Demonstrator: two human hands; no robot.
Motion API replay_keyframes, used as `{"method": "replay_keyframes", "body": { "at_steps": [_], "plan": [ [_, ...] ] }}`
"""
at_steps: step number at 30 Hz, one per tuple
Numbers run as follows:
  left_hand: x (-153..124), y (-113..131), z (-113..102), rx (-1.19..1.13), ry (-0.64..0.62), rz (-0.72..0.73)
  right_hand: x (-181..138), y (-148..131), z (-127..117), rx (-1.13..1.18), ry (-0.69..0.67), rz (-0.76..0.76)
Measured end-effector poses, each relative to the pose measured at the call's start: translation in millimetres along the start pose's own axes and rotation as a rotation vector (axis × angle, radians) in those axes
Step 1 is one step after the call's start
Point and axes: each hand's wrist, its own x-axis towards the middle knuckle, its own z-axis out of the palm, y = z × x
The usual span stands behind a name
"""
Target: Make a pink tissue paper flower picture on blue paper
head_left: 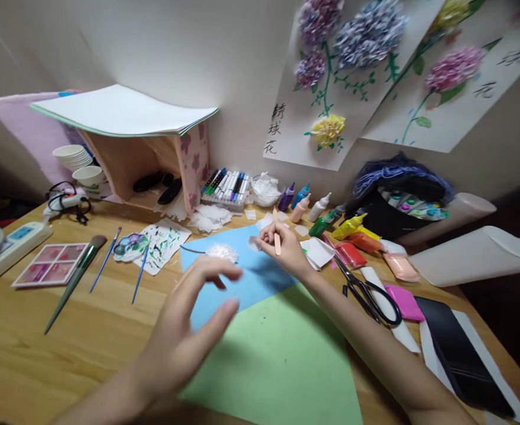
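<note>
My right hand [281, 248] is stretched out over the far edge of a blue paper sheet [251, 277]. It pinches a small white paper square [254, 243] at its fingertips and also holds a wooden stick [277, 243]. A white fluffy paper flower [221, 252] lies on the blue sheet just left of that hand. My left hand [189, 330] hovers nearer to me over the blue sheet, fingers spread and blurred, holding nothing. A green paper sheet [281, 360] overlaps the blue one in front.
Black scissors [366, 292] lie right of the green sheet, beside clay packets [366, 243] and paint bottles [317, 208]. Brushes [76, 282], a paint palette [49, 264] and a painted paper [153, 243] lie left. Markers [226, 188], cups [76, 159] and a power strip [7, 251] sit further back.
</note>
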Motion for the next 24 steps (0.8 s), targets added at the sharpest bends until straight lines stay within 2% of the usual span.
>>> {"method": "replay_keyframes", "body": {
  "at_steps": [2, 4, 8, 13, 15, 20, 24],
  "plan": [
    [29, -15, 10, -0.043, -0.061, -0.094, -17, -8, 17, 0.085, -0.108, 0.028],
    [44, -38, 20, -0.093, -0.090, -0.176, -29, -12, 33, 0.091, -0.178, 0.020],
    [41, -73, 29, -0.163, -0.113, -0.224, -40, -10, 56, 0.071, -0.231, -0.005],
    [35, -86, 28, -0.192, -0.096, -0.280, -46, -1, 61, -0.012, -0.218, -0.065],
    [35, -89, 29, -0.105, -0.077, -0.251, -50, 5, 57, -0.028, -0.181, -0.095],
    [38, -90, 33, 0.156, -0.002, -0.061, -58, 15, 50, 0.007, -0.098, -0.203],
    [44, -88, 35, 0.271, 0.021, 0.054, -59, 15, 49, -0.024, -0.106, -0.351]
  ]
}}
